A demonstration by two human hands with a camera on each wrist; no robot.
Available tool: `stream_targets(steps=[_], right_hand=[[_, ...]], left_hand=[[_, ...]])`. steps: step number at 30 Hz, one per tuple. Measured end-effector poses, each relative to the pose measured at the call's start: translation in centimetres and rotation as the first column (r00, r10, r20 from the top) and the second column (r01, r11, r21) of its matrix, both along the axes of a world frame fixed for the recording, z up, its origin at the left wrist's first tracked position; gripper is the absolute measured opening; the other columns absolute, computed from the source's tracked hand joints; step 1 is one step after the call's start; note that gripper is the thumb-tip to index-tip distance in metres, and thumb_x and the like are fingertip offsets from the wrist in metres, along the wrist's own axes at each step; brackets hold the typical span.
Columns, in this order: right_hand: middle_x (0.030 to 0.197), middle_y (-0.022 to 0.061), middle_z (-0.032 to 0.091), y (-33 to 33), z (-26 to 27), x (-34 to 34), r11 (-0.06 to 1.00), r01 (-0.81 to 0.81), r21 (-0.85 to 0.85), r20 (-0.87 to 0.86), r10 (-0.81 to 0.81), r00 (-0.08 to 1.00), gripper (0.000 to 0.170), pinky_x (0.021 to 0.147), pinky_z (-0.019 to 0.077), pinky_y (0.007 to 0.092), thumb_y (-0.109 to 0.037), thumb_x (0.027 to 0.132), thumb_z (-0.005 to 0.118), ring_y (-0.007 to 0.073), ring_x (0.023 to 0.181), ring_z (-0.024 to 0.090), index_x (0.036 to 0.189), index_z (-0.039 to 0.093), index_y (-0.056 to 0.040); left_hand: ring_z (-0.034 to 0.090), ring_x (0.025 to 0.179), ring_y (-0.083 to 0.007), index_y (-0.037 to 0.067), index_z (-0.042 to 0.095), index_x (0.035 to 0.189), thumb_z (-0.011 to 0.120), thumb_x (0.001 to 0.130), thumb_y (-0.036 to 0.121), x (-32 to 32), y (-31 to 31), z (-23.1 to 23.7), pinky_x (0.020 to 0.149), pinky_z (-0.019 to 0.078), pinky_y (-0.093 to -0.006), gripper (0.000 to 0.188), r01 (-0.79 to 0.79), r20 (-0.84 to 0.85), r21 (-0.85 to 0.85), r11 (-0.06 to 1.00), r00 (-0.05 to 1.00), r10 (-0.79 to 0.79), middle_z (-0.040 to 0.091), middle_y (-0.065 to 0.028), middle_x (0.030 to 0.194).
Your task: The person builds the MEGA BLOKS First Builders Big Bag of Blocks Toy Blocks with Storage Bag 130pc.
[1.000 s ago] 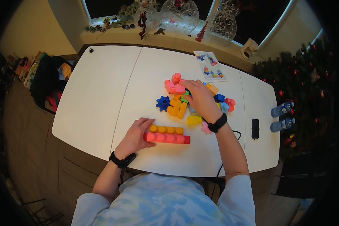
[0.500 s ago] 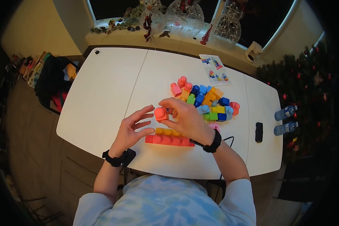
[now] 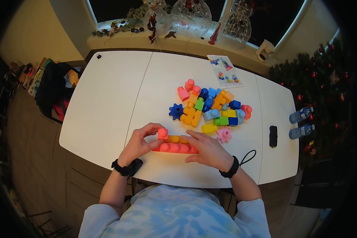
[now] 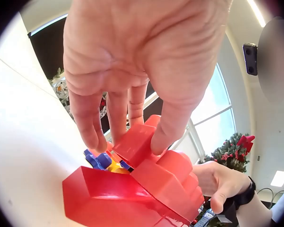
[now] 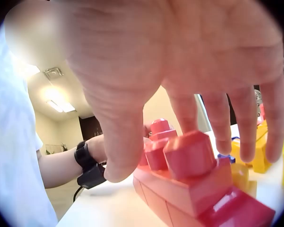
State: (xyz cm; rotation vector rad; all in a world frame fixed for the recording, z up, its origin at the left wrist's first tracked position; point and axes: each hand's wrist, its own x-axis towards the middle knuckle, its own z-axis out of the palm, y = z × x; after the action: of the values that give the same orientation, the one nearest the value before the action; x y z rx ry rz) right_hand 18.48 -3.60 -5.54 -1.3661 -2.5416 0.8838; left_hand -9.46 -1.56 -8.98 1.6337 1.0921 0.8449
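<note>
1. White surface [image 3: 103, 103] with thin seams stands before a window sill [image 3: 127, 39] dressed with wire snowmen [image 3: 191, 20] and greenery.
2. At its near side, before the person, lies a long red row [image 3: 178, 148] of studded blocks, with a yellow row [image 3: 174, 139] along its far side.
3. A small red block [image 3: 163, 133] is at the left end of the yellow row, pinched between the thumb and fingers of the left hand [image 3: 135, 147].
4. Over the right end of both rows, the right hand [image 3: 211, 152] has its fingers extended and its thumb held apart; whether it touches them, I cannot tell.
5. Beyond the rows spreads a pile of loose blocks [image 3: 209, 104] in several colours, with a blue gear [image 3: 176, 111] at its left and a pink gear [image 3: 224, 135] at its near edge.
6. Behind the pile lies a printed sheet [image 3: 225, 72].
7. Farther right are a black case [image 3: 273, 137] and two water bottles [image 3: 301, 115], with a decorated tree [image 3: 319, 85] past the surface.
</note>
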Motion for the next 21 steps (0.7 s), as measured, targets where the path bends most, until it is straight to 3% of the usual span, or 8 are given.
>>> stream_targets(steps=[2,9,12,14,21], right_hand=[[0.149,0.0190,0.053,-0.5,-1.0,0.2,0.999,0.007,0.037,-0.071,-0.004,0.997,0.068,0.109,0.0471,0.0461,-0.026,0.085,0.082,0.0385,0.135,0.053,0.145,0.054,-0.0107],[0.144,0.0151,0.057,-1.5,-3.1,0.0,0.994,0.064,0.086,-0.084,-0.056,0.995,0.060,0.110,0.0475,0.0442,-0.021,0.088,0.078,0.0354,0.134,0.053,0.144,0.058,-0.0127],[0.144,0.0151,0.057,-1.7,-3.4,0.0,0.991,0.071,0.112,-0.080,-0.062,0.995,0.060,0.109,0.0477,0.0439,-0.020,0.088,0.078,0.0351,0.134,0.054,0.144,0.058,-0.0118],[0.144,0.0151,0.057,-1.6,-3.5,0.0,0.991,0.072,0.117,-0.085,-0.062,0.994,0.060,0.109,0.0482,0.0441,-0.020,0.088,0.078,0.0356,0.133,0.054,0.144,0.058,-0.0115],[0.147,0.0155,0.055,-1.9,-3.8,-0.3,0.991,0.088,0.099,-0.057,-0.083,0.995,0.062,0.109,0.0489,0.0447,-0.019,0.087,0.077,0.0368,0.136,0.052,0.145,0.056,-0.0109]], left_hand=[[0.070,0.116,-0.0209,0.000,0.064,0.127,0.074,0.090,0.002,0.2,-0.1,-0.2,0.108,0.0529,-0.0358,0.038,0.004,0.067,-0.109,0.994,0.998,0.003,0.071,-0.0089,0.123],[0.066,0.123,-0.0227,0.000,0.061,0.137,0.075,0.091,0.007,-0.7,-0.1,-1.1,0.110,0.0506,-0.0377,0.049,0.132,-0.017,-0.121,0.984,0.991,-0.135,0.070,-0.0108,0.130],[0.063,0.128,-0.0254,0.002,0.058,0.143,0.083,0.084,0.009,-0.5,-0.6,0.5,0.113,0.0478,-0.0395,0.065,0.149,-0.057,-0.059,0.987,0.987,-0.152,0.067,-0.0124,0.136],[0.061,0.130,-0.0282,0.005,0.059,0.142,0.090,0.075,0.011,0.3,-1.1,1.4,0.114,0.0464,-0.0405,0.074,0.164,-0.073,0.103,0.981,0.985,-0.157,0.067,-0.0130,0.136],[0.068,0.115,-0.0314,0.008,0.064,0.132,0.092,0.069,0.010,0.8,-1.4,-0.4,0.101,0.0549,-0.0385,0.070,0.125,-0.239,0.123,0.984,0.967,-0.093,0.070,-0.0119,0.127]])
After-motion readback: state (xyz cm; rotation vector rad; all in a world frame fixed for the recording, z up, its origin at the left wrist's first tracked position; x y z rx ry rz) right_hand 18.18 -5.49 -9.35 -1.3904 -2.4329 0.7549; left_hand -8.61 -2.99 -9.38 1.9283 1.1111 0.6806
